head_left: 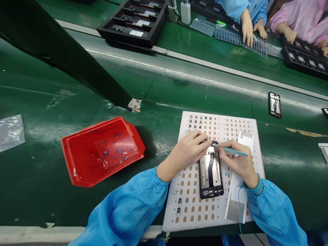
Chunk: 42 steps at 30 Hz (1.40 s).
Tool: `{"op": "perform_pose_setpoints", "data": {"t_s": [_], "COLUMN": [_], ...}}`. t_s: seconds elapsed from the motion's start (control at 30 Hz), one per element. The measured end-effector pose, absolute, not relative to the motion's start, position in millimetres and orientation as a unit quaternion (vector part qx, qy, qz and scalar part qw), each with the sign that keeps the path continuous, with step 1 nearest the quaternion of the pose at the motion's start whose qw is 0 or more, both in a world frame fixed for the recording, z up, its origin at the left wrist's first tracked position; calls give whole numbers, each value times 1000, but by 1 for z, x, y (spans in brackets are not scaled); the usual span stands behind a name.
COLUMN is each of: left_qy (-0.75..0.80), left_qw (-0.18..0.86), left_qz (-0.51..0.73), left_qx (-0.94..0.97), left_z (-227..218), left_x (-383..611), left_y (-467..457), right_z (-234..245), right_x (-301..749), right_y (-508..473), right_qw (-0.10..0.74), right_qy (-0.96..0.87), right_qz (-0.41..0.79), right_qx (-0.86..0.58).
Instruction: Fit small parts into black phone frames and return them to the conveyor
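A black phone frame (210,176) lies upright on a white perforated sheet (232,128) in front of me. My left hand (188,150) rests on the sheet with its fingers pinched together at the frame's top edge. My right hand (237,160) grips thin teal tweezers (234,152), whose tip meets the same top edge beside a small red-marked part. What my left fingers pinch is too small to make out. Several small dark parts (196,121) sit in the sheet's upper left holes.
A red tray (77,160) with scraps lies to the left on the green belt. A white strip (237,198) lies under my right wrist. Another phone frame (274,104) rides the belt far right. Across the belt, other people's hands (247,29) work over black trays (133,20).
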<state>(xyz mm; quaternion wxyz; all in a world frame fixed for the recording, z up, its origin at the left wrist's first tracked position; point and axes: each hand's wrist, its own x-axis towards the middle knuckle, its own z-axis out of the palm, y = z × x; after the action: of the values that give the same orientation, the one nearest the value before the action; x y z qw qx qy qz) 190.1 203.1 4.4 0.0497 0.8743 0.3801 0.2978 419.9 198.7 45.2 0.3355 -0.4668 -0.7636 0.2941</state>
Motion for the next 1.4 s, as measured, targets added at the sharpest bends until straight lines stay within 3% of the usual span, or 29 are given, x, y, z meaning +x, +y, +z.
{"op": "perform_pose_setpoints", "data": {"t_s": [0.23,0.47,0.77,1.03,1.23,1.4], "left_qy": [392,387,390,710,772,783], "left_qw": [127,112,16,118,121,168], "left_qz": [350,357,230,154,88,88], "left_qx": [841,843,892,677,618,592], "left_z": [2,2,12,32,15,36], "left_x": [188,189,196,267,303,296], "left_y": [206,204,196,122,125,125], "right_z": [43,45,37,15,-2,-11], "right_x": [419,418,467,477,489,492], "right_y": [198,192,207,218,224,228], "right_qw": [351,370,533,499,434,416], "right_qy": [-765,-776,-545,-522,-536,-529], "right_qz": [290,280,364,413,416,418], "right_qx": [-456,-428,-536,-554,-593,-610]}}
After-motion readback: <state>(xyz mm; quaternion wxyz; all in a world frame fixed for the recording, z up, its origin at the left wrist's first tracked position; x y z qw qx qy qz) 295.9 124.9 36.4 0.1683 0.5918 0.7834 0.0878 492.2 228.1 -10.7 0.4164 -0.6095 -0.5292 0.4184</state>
